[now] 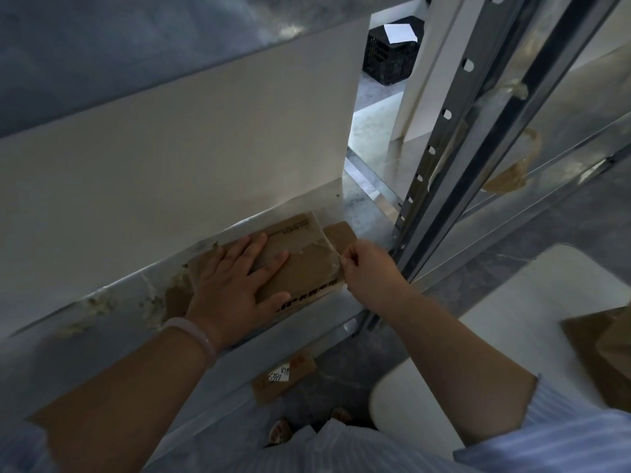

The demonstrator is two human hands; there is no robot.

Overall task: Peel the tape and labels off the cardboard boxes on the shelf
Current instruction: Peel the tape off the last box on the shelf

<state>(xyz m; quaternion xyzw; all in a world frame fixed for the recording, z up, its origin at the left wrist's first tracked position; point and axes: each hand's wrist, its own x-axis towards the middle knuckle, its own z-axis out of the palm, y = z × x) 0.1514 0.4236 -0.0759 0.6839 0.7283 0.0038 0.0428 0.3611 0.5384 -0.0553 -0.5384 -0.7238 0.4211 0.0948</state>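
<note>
Flattened cardboard box (307,268) lies on metal shelf (112,298), near right upright (440,155). Left hand (235,288) flat on box, fingers spread wide, pressing down. Right hand (367,268) at box's right edge, fingertips pinching what looks like clear tape (326,237) strip, partly lifted. Labelled cardboard scrap (283,377) on floor below.

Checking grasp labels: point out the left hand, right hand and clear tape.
left hand (235,274): head view, back of the hand, pressed flat on the cardboard (302,273).
right hand (367,268): head view, on the knuckles.
clear tape (323,237): head view, strip the right hand pinches, near the cardboard's right end.
</note>
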